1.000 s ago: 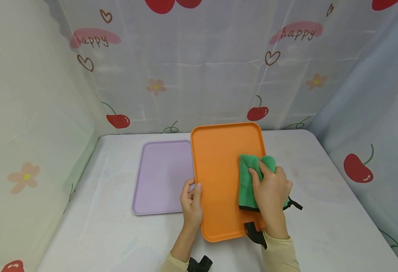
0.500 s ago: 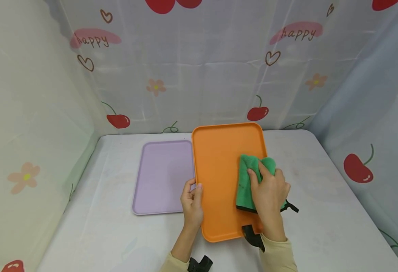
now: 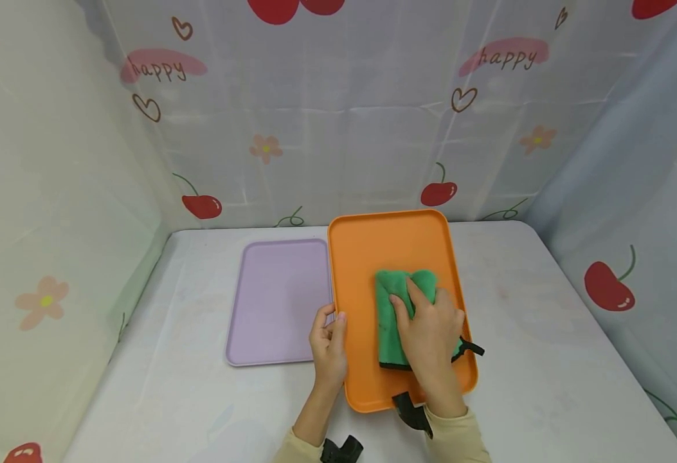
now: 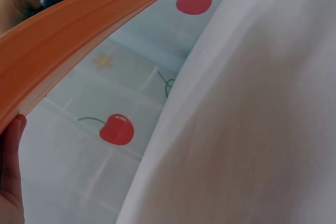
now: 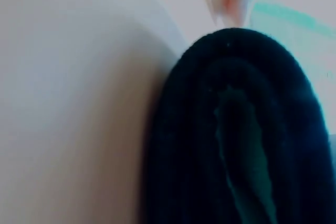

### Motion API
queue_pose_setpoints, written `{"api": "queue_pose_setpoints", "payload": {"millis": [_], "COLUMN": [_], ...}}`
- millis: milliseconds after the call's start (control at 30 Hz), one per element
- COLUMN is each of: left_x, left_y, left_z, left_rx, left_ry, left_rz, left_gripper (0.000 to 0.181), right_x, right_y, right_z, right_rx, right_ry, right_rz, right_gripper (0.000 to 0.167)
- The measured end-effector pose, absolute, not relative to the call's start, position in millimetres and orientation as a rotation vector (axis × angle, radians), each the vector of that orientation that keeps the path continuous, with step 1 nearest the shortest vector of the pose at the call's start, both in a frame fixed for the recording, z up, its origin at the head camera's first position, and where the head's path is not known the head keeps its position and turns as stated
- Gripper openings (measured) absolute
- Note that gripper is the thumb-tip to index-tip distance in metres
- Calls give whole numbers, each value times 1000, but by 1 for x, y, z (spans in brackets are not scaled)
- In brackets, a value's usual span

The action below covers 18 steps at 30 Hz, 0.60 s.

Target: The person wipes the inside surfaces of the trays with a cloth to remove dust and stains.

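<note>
An orange tray (image 3: 361, 360) is tilted up off the table, its left edge gripped by my left hand (image 3: 329, 347) between thumb and fingers. My right hand (image 3: 433, 334) presses a folded green cloth (image 3: 390, 321) with black edging against the tray's face, around its middle. In the left wrist view the orange tray (image 4: 63, 35) shows from its edge, with fingers of my left hand (image 4: 11, 177) at its rim. Dark folded material (image 5: 184, 129) fills much of the right wrist view.
A purple tray (image 3: 280, 302) lies flat on the white table (image 3: 170, 386), left of the orange one, which overlaps its right edge in view. Printed curtains (image 3: 344, 161) stand behind the table and at both sides.
My right hand and the green cloth have moved left across the orange tray, from its right edge to near its middle. My left hand and the tray have shifted very slightly right.
</note>
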<state>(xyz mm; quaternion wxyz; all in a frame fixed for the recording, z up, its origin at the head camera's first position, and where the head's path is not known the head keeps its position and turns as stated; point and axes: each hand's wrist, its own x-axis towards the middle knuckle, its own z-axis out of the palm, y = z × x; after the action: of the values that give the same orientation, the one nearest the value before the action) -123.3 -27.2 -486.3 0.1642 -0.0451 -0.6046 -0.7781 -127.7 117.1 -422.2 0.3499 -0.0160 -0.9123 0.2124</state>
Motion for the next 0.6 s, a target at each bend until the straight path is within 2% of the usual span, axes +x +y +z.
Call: {"api": "queue_pose_setpoints", "payload": {"millis": [600], "left_x": [-123], "left_y": [-27], "left_z": [-487], "left_rx": [-157], "left_ry": [-1745], "left_rz": [-2237], "left_gripper": [24], "right_x": [-122], "right_y": [85], "right_z": [-423], "right_rx": [162], "right_ry": [-2337], "right_rz": [528], "right_gripper": [41]}}
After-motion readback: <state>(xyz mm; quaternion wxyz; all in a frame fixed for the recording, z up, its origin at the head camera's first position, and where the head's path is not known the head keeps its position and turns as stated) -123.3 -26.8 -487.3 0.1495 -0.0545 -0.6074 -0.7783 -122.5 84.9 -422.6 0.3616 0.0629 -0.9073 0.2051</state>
